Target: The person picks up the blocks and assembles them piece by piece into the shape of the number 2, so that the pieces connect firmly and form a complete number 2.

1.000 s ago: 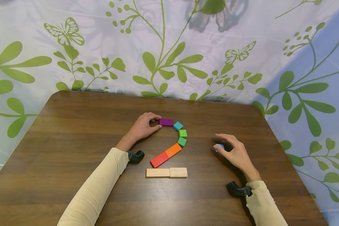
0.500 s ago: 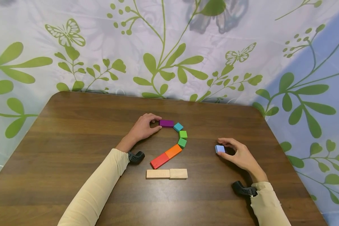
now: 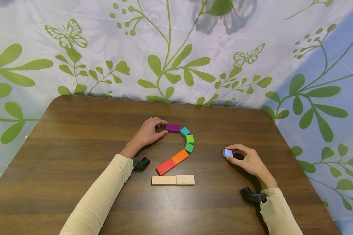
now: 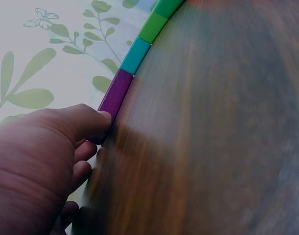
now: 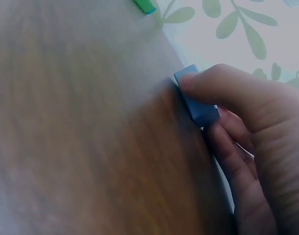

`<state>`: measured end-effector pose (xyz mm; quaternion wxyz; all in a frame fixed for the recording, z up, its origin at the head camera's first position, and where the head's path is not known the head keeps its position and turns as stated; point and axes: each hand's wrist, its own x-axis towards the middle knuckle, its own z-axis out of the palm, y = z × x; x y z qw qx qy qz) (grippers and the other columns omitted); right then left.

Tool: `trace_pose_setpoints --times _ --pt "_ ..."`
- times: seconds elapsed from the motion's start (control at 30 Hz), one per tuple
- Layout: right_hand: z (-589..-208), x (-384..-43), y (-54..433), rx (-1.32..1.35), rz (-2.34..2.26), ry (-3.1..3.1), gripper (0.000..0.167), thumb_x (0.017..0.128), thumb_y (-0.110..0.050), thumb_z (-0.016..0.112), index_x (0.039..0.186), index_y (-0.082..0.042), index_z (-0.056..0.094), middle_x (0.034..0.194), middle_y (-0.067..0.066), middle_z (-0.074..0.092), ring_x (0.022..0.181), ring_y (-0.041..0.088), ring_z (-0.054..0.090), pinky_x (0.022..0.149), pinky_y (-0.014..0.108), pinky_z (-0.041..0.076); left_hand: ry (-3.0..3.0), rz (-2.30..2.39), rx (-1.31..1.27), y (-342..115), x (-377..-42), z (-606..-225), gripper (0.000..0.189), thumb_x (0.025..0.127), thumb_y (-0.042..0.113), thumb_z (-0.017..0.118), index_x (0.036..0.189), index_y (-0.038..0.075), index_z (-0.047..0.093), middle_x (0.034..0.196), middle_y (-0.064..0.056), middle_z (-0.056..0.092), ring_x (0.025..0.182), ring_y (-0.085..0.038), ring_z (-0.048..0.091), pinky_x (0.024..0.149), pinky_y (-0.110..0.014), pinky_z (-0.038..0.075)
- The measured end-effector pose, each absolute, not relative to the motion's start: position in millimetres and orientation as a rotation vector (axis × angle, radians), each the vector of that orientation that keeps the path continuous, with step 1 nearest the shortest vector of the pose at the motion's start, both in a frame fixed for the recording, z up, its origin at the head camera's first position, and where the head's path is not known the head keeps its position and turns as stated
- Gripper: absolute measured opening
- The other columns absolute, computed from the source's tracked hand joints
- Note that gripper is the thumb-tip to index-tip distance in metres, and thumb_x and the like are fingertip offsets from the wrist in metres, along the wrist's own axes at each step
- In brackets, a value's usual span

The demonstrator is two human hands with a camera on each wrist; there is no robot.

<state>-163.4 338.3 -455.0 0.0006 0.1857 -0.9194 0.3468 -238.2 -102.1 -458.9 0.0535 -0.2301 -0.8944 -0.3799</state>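
My left hand (image 3: 148, 133) pinches the left end of a purple oblong block (image 3: 172, 128), thumb in front and fingers behind. From its right end a curve of small blocks runs on: a teal one (image 3: 185, 131), a light green one (image 3: 189, 139) and a darker green one (image 3: 189, 148). An orange block (image 3: 180, 157) and a red block (image 3: 165, 166) carry the line down to the left. Over on the right, my right hand (image 3: 250, 160) holds a light blue block (image 3: 227, 153) between thumb and fingers. In the right wrist view the thumb lies across the blue block (image 5: 200, 108).
Two plain wooden blocks (image 3: 173, 180) lie end to end in front of the red one. All stand on a brown wood-grain table (image 3: 106, 111), whose far edge meets a leaf-patterned cloth (image 3: 111, 49). Black wrist mounts (image 3: 140, 164) sit on both forearms.
My right hand has drawn back toward the right and lower, so more of the light blue block shows between its thumb and fingers. The left hand keeps its place at the purple block.
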Motion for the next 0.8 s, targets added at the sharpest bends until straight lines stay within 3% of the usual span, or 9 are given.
trace_pose_setpoints --times 0.8 --pt "-443 -176 298 0.665 0.972 -2.725 0.035 0.088 -0.015 0.083 0.122 -0.019 0.074 0.113 -0.003 0.073 0.093 0.011 0.069 0.084 0.017 0.053 -2.679 -1.199 -0.69 -101 -235 -457 0.035 0.093 0.022 0.077 0.123 0.004 0.073 0.116 -0.012 0.071 0.099 -0.027 0.061 0.091 -0.043 0.05"
